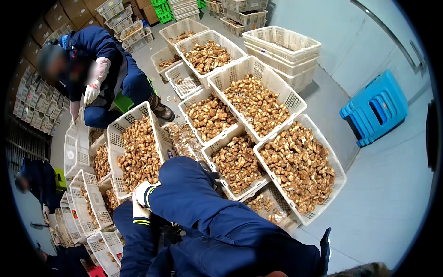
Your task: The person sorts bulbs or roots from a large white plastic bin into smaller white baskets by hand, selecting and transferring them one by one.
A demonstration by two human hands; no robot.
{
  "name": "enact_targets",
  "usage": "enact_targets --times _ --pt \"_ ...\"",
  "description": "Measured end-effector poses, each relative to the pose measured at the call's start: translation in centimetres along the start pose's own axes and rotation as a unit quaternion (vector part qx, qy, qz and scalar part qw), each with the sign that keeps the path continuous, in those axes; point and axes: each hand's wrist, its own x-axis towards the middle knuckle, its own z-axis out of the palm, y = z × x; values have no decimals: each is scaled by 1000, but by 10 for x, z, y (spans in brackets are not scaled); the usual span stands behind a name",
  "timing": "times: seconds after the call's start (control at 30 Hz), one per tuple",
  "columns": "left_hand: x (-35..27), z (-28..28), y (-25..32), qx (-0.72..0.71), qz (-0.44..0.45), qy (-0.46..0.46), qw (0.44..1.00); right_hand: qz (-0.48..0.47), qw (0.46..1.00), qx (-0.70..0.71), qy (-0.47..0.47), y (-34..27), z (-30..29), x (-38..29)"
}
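My right hand [141,192] and my left hand [140,211], both in white knit gloves, are close together near my knees. What lies between their fingers is hidden. Just beyond them stands a white plastic crate [155,133] holding many brown-and-cream mushrooms [138,152]. The right hand is close to this crate's near rim. To the right of my legs, another white crate [337,194] is filled with similar mushrooms [297,166]. Next to it, a raised crate [290,100] and a lower crate [238,196] also hold mushrooms.
Mushroom scraps [183,136] litter the floor between the crates. A co-worker [93,65] sits bent over on a green stool [123,103]. Nested crates [294,62] stand at the back right. A blue plastic stool [377,107] is by the wall. More people work at left.
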Motion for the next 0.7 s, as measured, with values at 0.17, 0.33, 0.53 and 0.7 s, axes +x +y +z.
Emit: enact_targets --times 0.17,0.33,0.53,0.7 --pt "-2 -4 6 54 18 -54 997 16 1000 -4 9 -4 0 3" --pt "-16 11 6 -11 20 20 1000 50 998 -24 32 -2 -6 3" --pt "-17 -12 28 13 108 78 991 14 998 -59 -30 -20 -48 -5" --pt "-23 -8 35 17 112 69 991 -27 998 -52 19 -29 -70 -14"
